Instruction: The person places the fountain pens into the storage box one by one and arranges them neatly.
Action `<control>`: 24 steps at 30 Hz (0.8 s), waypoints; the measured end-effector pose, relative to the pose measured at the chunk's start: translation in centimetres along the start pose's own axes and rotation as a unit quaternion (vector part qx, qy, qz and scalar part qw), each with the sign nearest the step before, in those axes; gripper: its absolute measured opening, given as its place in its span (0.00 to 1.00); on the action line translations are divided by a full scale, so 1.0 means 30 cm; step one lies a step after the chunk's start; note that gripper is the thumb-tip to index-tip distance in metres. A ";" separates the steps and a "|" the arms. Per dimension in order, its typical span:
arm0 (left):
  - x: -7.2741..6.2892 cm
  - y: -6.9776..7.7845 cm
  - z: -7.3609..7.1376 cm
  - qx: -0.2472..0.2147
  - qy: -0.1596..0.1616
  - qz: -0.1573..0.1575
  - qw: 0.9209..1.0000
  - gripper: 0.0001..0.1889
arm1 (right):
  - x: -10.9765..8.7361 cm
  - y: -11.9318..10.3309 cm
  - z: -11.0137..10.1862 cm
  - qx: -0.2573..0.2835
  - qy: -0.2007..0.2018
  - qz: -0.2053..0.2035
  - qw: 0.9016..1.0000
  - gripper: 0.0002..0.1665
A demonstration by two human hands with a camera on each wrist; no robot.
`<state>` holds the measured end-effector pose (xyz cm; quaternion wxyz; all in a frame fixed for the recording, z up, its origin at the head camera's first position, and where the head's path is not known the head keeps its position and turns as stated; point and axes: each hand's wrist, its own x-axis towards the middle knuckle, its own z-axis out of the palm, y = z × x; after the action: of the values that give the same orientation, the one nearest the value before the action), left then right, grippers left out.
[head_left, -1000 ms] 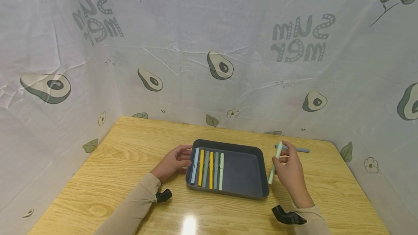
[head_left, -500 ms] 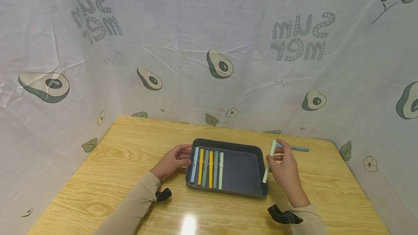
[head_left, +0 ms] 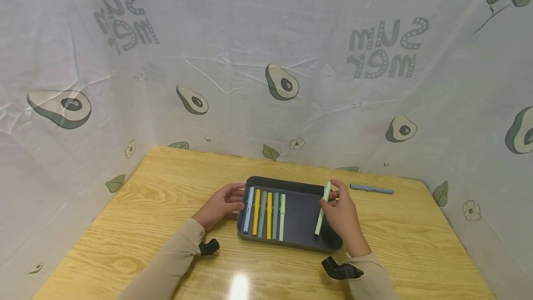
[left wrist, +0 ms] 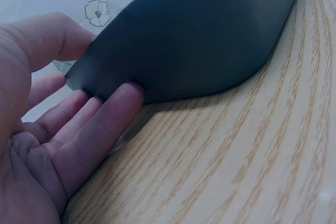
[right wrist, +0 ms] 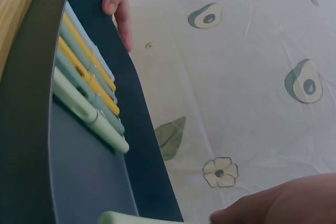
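My left hand (head_left: 222, 205) holds the left wall of a dark grey rectangular tray (head_left: 308, 246). In the left wrist view, the thumb is at the tray's rim and other fingers touch its outer wall. My right hand (head_left: 342, 212) pinches a pale green pen (head_left: 322, 209) by its upper part, tilted above the tray's right side. Only one end of this pen shows at the bottom of the right wrist view. Side by side in the tray's left half lie a light blue pen (head_left: 248, 209), yellow pens (head_left: 256, 212), grey-green pens (head_left: 275, 216) and another pale green pen (head_left: 282, 216).
A grey-blue pen (head_left: 372, 189) lies on the wooden table (head_left: 187, 175), right of the tray near the back. A white cloth (head_left: 233, 119) printed with avocados hangs behind and along both sides. Black wrist mounts (head_left: 341, 270) sit at both sleeves.
My right hand has moved left with the pale green pen, from beside the tray to over its right part. The grey-blue pen behind is now fully uncovered. My left hand stays put.
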<state>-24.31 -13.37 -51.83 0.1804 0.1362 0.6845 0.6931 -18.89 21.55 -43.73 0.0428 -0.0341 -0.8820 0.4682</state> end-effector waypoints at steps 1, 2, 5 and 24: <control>0.000 -0.001 -0.001 -0.001 -0.001 0.001 1.000 0.35 | 0.004 0.000 0.010 -0.005 -0.005 0.002 1.000 0.39; 0.000 -0.002 -0.003 -0.001 -0.001 0.001 1.000 0.35 | 0.009 0.000 0.021 -0.013 -0.011 0.006 1.000 0.39; 0.001 -0.006 -0.005 -0.002 -0.003 0.005 1.000 0.35 | 0.022 0.003 0.057 -0.035 -0.031 0.009 0.999 0.39; 0.004 -0.007 -0.004 0.000 0.006 -0.002 1.000 0.34 | 0.038 0.053 0.153 -0.140 -0.034 0.001 0.990 0.35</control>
<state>-24.47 -13.43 -52.05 0.1780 0.1305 0.6857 0.6936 -20.50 18.77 -47.55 0.0072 -0.0243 -0.9399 0.3406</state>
